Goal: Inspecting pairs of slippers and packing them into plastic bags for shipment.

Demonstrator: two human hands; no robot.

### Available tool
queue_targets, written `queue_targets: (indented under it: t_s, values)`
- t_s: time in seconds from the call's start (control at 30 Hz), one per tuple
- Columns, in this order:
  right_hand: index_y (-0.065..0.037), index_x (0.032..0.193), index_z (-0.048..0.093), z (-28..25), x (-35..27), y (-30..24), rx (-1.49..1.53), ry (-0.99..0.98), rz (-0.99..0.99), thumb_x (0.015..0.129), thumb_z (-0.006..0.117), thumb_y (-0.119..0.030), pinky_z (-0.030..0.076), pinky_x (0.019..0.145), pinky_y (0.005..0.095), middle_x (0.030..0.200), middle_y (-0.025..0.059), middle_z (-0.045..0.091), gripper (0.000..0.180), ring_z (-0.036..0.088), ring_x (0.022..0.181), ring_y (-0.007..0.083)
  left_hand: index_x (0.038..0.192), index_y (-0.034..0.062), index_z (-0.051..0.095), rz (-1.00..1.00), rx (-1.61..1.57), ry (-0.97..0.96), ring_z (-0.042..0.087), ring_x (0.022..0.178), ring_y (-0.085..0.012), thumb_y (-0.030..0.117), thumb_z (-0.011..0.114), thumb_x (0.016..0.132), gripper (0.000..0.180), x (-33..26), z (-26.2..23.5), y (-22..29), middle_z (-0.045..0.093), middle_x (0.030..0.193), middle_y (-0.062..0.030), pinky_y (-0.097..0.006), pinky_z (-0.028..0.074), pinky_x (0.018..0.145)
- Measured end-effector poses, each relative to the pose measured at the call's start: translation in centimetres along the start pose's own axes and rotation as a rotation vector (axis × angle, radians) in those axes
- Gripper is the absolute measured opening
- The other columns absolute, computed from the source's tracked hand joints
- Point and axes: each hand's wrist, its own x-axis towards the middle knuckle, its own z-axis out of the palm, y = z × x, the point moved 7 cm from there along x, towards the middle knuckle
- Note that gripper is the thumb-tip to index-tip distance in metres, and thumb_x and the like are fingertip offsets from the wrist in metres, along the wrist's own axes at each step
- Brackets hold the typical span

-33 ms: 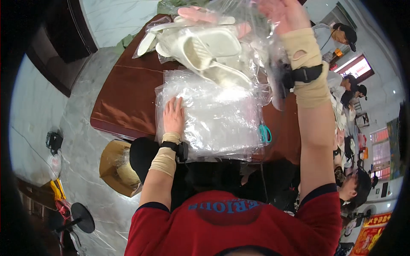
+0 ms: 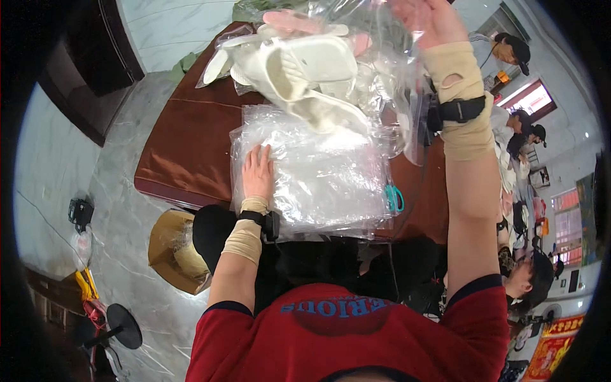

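Note:
My left hand [image 2: 257,175] lies flat with fingers stretched out on the left part of a stack of clear plastic bags [image 2: 318,184]. At the far side, my right hand [image 2: 436,22] is raised at the picture's top edge and grips a clear plastic bag [image 2: 407,95]; some of its fingertips are cut off. White slippers [image 2: 315,63] lie tilted beside that bag, just beyond the stack, and their near end overlaps it. Whether these slippers are inside the bag is hard to tell. Pink slippers [image 2: 293,22] and other white ones in clear plastic are heaped behind them.
Teal-handled scissors [image 2: 396,198] lie at the stack's right edge on the brown-covered table [image 2: 184,140]. An open cardboard box [image 2: 168,254] stands on the floor to the left, near a round black base [image 2: 124,325]. Several people [image 2: 509,54] are along the right side.
My right hand and the bag have moved slightly right. The white slippers have tilted a little and shifted left. My left hand has stayed on the stack.

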Motion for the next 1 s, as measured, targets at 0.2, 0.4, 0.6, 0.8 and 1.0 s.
queue_targets:
  t_s: [0.2,0.4,0.6,0.8,1.0]
  values:
    - [-0.002,0.118,0.047,-12.5,-5.8,5.4,0.204,0.144,0.224,0.102,0.036,-0.024,0.056,0.076,0.0283,0.124,0.0213,0.055,0.030,0.063,0.097,0.0248,0.126,0.0114,0.052,-0.025,0.008,-0.011,0.045,0.120,-0.0322,0.019,0.056,0.087,0.039,-0.3,0.7,-1.0,0.049,0.129,-0.0116,-0.044,0.038,0.097]
    - [-0.007,0.112,0.053,-28.0,-23.4,18.3,-0.552,0.740,0.492,0.091,0.056,-0.025,0.055,0.062,0.0373,0.102,0.0100,0.064,0.028,0.064,0.080,0.0219,0.122,0.0061,0.054,0.018,-0.119,-0.023,0.043,0.122,-0.0311,0.031,0.061,0.082,0.047,-0.1,1.6,-0.6,0.049,0.131,-0.0114,-0.045,0.036,0.098]
    - [-0.004,0.090,0.062,-20.4,-29.3,21.1,-0.534,0.546,0.558,0.094,0.051,-0.033,0.046,0.047,0.0243,0.071,0.0079,0.064,0.032,0.059,0.054,0.0133,0.121,0.0048,0.054,-0.081,-0.226,-0.024,0.043,0.120,-0.0311,0.032,0.062,0.080,0.049,0.0,0.4,-1.2,0.048,0.132,-0.0096,-0.042,0.037,0.097]
    - [-0.004,0.084,0.065,-11.3,-28.6,20.1,-1.244,0.344,0.538,0.090,0.056,-0.039,0.046,0.055,0.0354,0.067,0.0135,0.064,0.036,0.062,0.057,0.0256,0.118,0.0063,0.057,-0.066,-0.207,-0.049,0.044,0.119,-0.0300,0.032,0.060,0.082,0.044,0.4,-0.5,0.1,0.048,0.131,-0.0091,-0.042,0.037,0.097]
    - [-0.006,0.084,0.064,-17.0,-33.2,22.6,-1.230,0.354,0.592,0.082,0.063,-0.032,0.049,0.064,0.0404,0.074,0.0144,0.066,0.026,0.064,0.072,0.0332,0.121,0.0071,0.055,0.017,-0.127,-0.038,0.043,0.120,-0.0299,0.030,0.061,0.081,0.046,0.1,0.7,-0.4,0.047,0.132,-0.0090,-0.042,0.037,0.097]
